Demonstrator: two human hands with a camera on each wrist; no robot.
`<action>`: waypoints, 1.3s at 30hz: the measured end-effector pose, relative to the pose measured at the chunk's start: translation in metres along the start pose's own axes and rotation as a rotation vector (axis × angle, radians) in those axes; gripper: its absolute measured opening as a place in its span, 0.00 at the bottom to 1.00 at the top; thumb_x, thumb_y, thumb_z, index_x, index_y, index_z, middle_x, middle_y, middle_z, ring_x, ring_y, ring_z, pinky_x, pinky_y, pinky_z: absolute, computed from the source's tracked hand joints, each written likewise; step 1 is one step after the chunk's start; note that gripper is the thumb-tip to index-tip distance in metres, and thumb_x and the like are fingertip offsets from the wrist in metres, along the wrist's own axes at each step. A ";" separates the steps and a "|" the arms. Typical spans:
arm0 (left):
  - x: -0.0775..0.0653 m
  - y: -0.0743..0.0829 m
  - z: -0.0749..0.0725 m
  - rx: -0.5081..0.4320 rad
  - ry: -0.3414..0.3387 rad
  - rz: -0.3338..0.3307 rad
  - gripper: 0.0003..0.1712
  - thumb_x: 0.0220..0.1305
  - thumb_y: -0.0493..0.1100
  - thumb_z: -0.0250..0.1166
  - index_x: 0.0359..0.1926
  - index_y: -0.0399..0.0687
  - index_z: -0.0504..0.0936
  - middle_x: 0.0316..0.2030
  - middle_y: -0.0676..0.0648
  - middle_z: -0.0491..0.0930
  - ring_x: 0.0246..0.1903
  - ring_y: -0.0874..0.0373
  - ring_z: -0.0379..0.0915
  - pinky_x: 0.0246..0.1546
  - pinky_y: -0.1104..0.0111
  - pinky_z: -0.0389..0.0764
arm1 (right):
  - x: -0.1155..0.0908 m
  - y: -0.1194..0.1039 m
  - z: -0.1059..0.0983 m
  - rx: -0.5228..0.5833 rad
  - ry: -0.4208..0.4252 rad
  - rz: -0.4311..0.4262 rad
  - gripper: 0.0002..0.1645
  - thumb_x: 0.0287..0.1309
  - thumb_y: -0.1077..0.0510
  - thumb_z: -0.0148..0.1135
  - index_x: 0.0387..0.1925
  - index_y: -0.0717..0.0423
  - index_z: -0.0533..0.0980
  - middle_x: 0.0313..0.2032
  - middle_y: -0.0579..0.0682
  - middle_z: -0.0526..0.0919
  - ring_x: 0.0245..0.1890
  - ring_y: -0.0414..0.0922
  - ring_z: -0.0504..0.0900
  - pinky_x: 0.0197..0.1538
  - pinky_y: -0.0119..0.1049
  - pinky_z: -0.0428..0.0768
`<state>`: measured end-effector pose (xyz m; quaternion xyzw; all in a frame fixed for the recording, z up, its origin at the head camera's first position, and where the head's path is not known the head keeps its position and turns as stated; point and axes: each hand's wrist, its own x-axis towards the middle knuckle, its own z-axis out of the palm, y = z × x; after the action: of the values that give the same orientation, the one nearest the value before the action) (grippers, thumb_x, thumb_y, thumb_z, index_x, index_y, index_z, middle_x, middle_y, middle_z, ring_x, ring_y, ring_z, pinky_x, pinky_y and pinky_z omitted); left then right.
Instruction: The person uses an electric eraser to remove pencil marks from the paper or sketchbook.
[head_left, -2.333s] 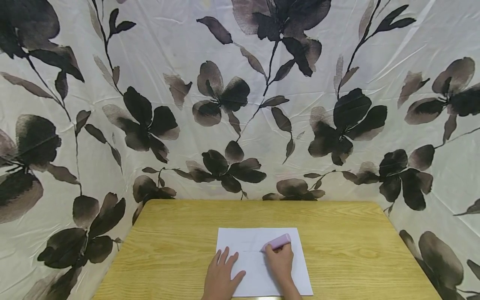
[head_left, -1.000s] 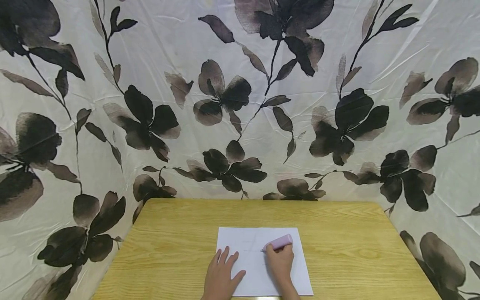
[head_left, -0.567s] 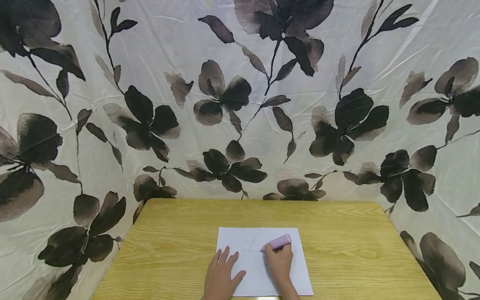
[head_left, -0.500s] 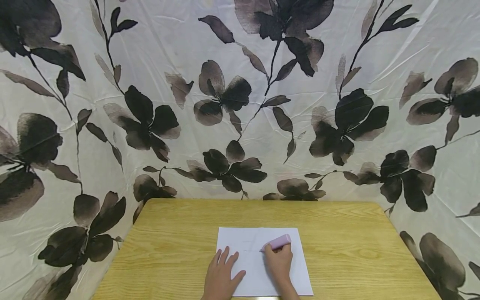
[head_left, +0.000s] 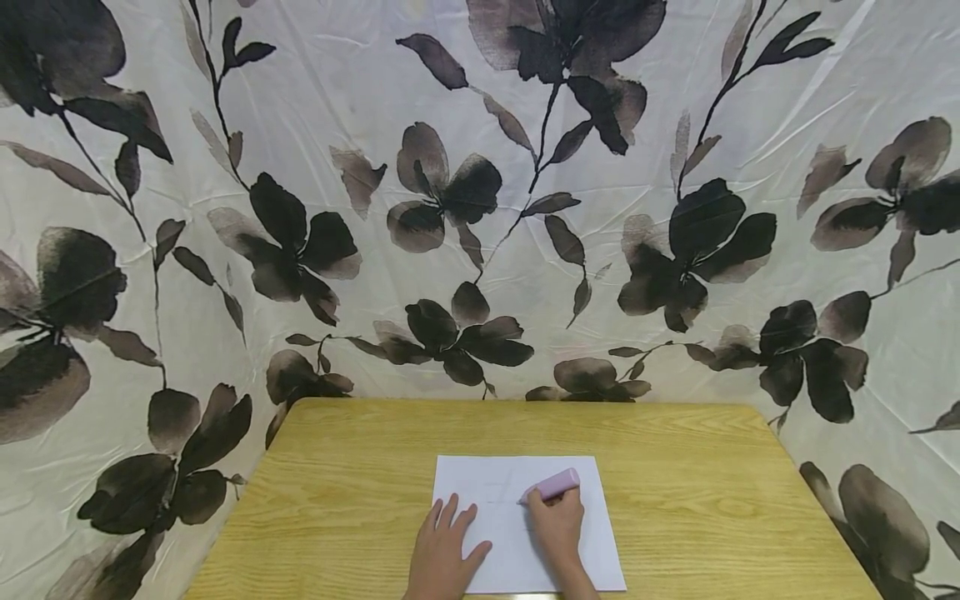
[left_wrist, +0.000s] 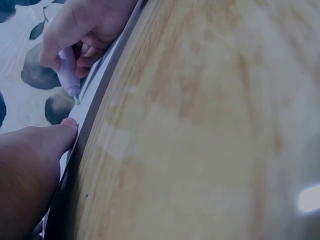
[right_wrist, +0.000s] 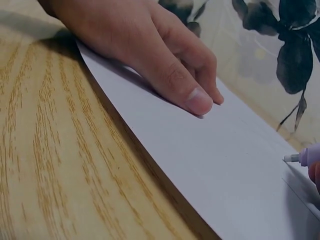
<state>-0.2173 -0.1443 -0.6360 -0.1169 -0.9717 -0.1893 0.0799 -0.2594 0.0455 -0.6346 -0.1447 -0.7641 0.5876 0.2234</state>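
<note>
Your worktop [head_left: 330, 483] is bearing paper [head_left: 510, 565] your spread left hand [head_left: 442, 550] should be steadying, your right hand [head_left: 561, 527] gripping a pen-shaped tool [head_left: 557, 483]

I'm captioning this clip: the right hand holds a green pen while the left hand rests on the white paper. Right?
No: the pen is pale purple, not green, as the head view shows. The right hand holds it while the left hand rests on the white paper.
</note>
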 end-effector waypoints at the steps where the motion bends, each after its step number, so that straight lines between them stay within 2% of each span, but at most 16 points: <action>1: 0.000 0.000 0.000 -0.001 -0.002 -0.002 0.34 0.59 0.66 0.62 0.59 0.50 0.78 0.62 0.37 0.70 0.65 0.36 0.59 0.64 0.44 0.60 | 0.000 0.000 0.000 -0.001 -0.002 -0.002 0.16 0.42 0.67 0.66 0.33 0.59 0.68 0.18 0.46 0.73 0.17 0.38 0.71 0.20 0.29 0.70; 10: -0.001 0.000 0.000 0.022 -0.007 0.007 0.35 0.60 0.67 0.60 0.59 0.51 0.78 0.63 0.37 0.70 0.65 0.37 0.59 0.65 0.45 0.60 | 0.002 0.001 0.000 0.025 -0.020 0.011 0.16 0.43 0.67 0.66 0.33 0.59 0.68 0.17 0.46 0.74 0.16 0.39 0.71 0.19 0.30 0.71; 15: 0.000 0.001 -0.004 0.037 0.005 0.038 0.33 0.61 0.65 0.61 0.59 0.49 0.78 0.61 0.36 0.71 0.65 0.38 0.60 0.66 0.46 0.59 | 0.008 -0.003 -0.001 0.192 -0.004 0.097 0.12 0.47 0.70 0.60 0.34 0.63 0.67 0.16 0.51 0.76 0.13 0.42 0.74 0.16 0.31 0.74; 17: 0.000 0.001 -0.005 0.049 0.008 0.051 0.33 0.61 0.65 0.61 0.58 0.48 0.79 0.60 0.36 0.72 0.64 0.39 0.61 0.66 0.47 0.59 | 0.009 -0.005 -0.001 0.225 -0.012 0.119 0.12 0.48 0.70 0.58 0.35 0.63 0.66 0.16 0.52 0.76 0.13 0.43 0.75 0.16 0.31 0.74; 22: 0.002 0.001 -0.003 0.079 0.022 0.085 0.33 0.61 0.64 0.60 0.58 0.48 0.79 0.59 0.37 0.74 0.64 0.41 0.63 0.67 0.47 0.57 | 0.007 -0.002 -0.001 0.125 -0.027 0.071 0.16 0.46 0.69 0.62 0.37 0.60 0.66 0.22 0.50 0.74 0.19 0.42 0.72 0.20 0.30 0.72; 26: 0.002 0.000 0.000 0.096 0.048 0.105 0.32 0.61 0.64 0.61 0.58 0.48 0.79 0.58 0.37 0.75 0.63 0.42 0.64 0.67 0.47 0.57 | 0.005 0.002 -0.001 0.088 -0.012 0.026 0.16 0.45 0.68 0.64 0.35 0.60 0.67 0.23 0.49 0.73 0.21 0.42 0.71 0.22 0.31 0.71; 39: 0.002 0.001 0.000 0.076 0.006 0.055 0.34 0.60 0.65 0.61 0.58 0.48 0.79 0.60 0.36 0.73 0.65 0.41 0.62 0.67 0.48 0.56 | 0.000 0.002 0.000 0.070 -0.010 0.028 0.17 0.43 0.68 0.65 0.34 0.60 0.67 0.21 0.49 0.73 0.20 0.42 0.72 0.22 0.31 0.72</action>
<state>-0.2187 -0.1431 -0.6356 -0.1397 -0.9743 -0.1504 0.0923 -0.2596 0.0464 -0.6360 -0.1445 -0.7419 0.6180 0.2164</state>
